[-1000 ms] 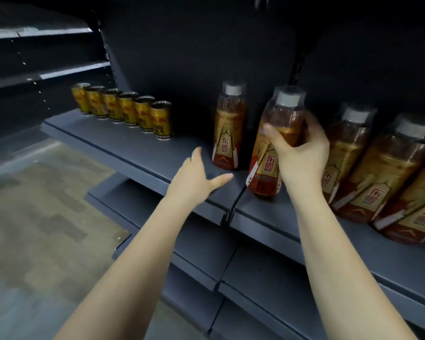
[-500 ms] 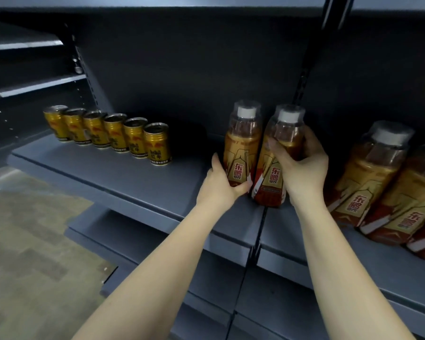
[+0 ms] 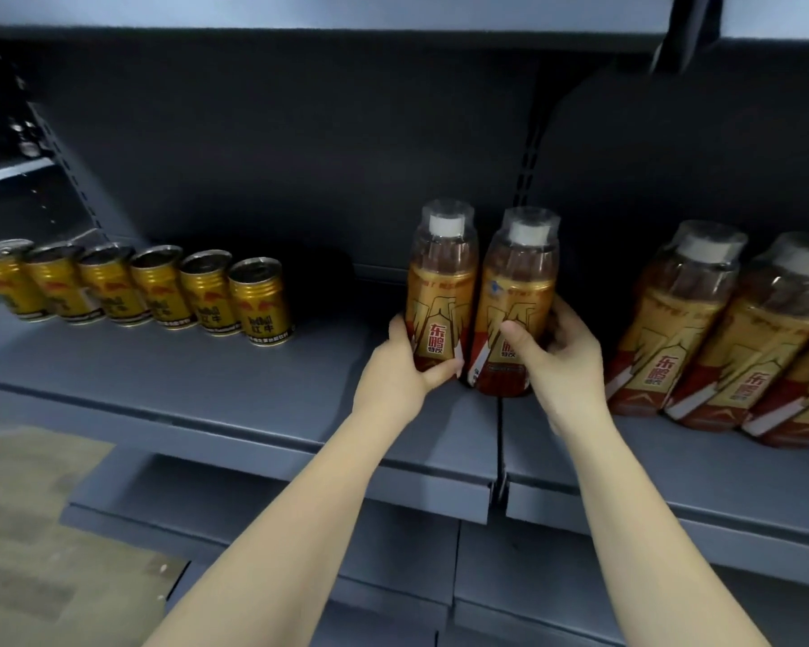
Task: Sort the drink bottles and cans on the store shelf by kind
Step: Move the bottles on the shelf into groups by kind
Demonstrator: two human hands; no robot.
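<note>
**Grey shelf, two bottles in hand**

Grey shelf runs before you. Your left hand grasps the left bottle; your right hand grasps the right bottle, both upright, touching, by the shelf seam. Further right lean more bottles. Far left, six cans stand in a row.

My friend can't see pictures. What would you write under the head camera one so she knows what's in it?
Two hands, left hand and right hand, each grip an amber drink bottle, left bottle and right bottle, side by side on a grey store shelf. Six gold cans line up left; more bottles lean right.
</note>
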